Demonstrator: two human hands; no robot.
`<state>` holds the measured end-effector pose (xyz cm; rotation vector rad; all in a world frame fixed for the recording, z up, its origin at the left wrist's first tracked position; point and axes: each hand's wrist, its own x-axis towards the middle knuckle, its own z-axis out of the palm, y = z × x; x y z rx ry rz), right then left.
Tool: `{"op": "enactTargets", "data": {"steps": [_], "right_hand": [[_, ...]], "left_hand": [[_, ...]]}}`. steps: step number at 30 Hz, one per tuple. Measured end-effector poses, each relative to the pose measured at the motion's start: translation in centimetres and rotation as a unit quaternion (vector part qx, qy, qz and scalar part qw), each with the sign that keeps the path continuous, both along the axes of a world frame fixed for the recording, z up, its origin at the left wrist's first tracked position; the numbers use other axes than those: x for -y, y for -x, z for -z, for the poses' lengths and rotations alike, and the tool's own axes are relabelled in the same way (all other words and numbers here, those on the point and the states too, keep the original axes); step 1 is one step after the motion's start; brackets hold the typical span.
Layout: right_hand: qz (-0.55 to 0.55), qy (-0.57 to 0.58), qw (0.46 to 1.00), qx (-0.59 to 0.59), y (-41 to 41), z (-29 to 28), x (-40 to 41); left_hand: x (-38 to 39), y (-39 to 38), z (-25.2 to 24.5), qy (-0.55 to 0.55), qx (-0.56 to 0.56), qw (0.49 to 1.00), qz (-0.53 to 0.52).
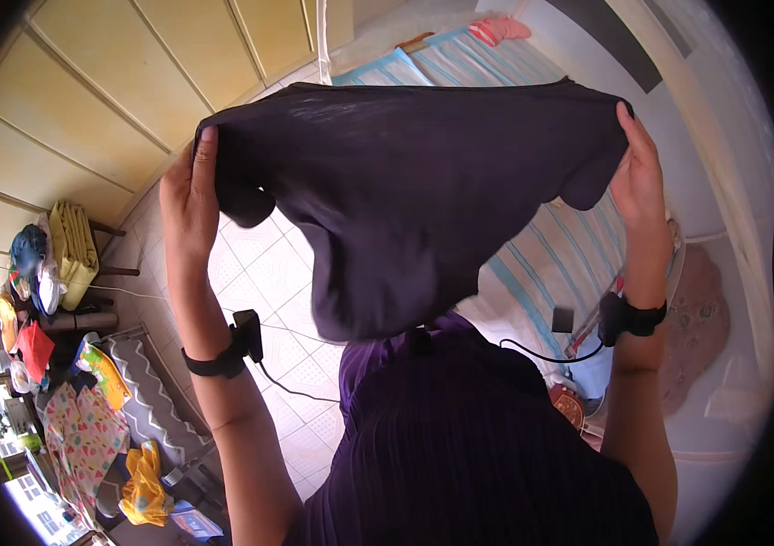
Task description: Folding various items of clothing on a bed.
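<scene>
A black short-sleeved garment, seemingly a T-shirt [414,170], hangs spread between my two raised hands. My left hand [189,184] grips its upper left corner, with the thumb on the near side of the cloth. At the opposite corner my right hand [636,160] pinches the fabric, thumb up. Both sleeves droop just inside the hands, and the lower part hangs in loose folds close to my body. Each wrist wears a black strap with a small device and a cable. The far side of the garment is hidden.
Beyond the garment and to the right lies a bed with a blue-striped sheet [530,252], with a pink cloth [498,29] at its far end. Yellowish panels [100,75] stand at the upper left. Clothes lie on a grey zigzag-patterned cushion [155,403] at the lower left. The floor is tiled.
</scene>
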<state>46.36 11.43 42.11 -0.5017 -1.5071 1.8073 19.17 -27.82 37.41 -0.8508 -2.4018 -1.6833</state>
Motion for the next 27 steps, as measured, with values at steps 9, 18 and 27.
{"op": "enactTargets", "data": {"steps": [9, 18, 27], "right_hand": [[-0.064, 0.057, 0.996, 0.038, 0.3, 2.5, 0.8], [-0.03, 0.07, 0.975, 0.211, -3.1, 8.9, 1.8], [-0.032, 0.127, 0.959, 0.251, -9.3, 14.2, 1.3]], "left_hand": [[0.1, 0.7, 4.5, -0.125, 0.189, 0.973, 0.046], [2.5, -2.5, 12.0, 0.009, 0.332, 0.935, 0.122], [-1.1, -2.6, 14.2, 0.023, 0.3, 0.922, 0.246]]}}
